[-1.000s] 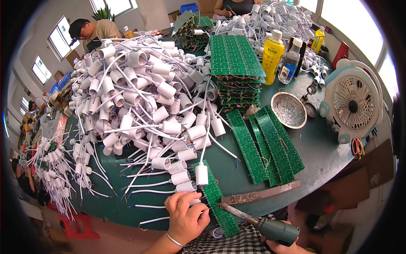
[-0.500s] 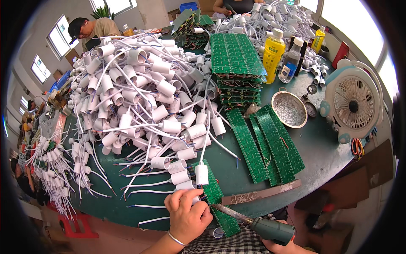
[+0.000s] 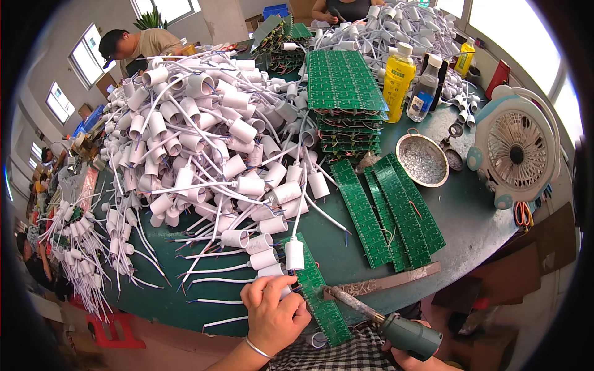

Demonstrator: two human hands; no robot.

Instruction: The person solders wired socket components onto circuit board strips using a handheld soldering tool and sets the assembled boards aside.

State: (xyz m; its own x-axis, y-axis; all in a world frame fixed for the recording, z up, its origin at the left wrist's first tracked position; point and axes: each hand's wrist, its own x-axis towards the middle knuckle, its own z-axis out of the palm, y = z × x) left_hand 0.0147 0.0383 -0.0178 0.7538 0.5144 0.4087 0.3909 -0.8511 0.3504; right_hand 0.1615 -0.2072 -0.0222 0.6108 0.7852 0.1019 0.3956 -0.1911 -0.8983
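My right hand grips the soldering iron, a thick dark green handle with a long metal barrel. Its tip is at the right edge of a narrow green circuit board at the table's near edge. My left hand is closed at the board's left edge, fingers bent around a white lamp socket that they mostly hide. Beyond the fingers, several white sockets line the board's left side, their cables pointing left. Another socket lies across the board's far end.
A large heap of white sockets with cables covers the left of the table. Stacked boards, loose boards, a metal bar, a bowl of solder bits, bottles and a fan stand right. People sit across.
The soldering iron in my right hand has moved right, its tip drawn back from beside my left fingers to the board's right edge. My left hand has stayed in place.
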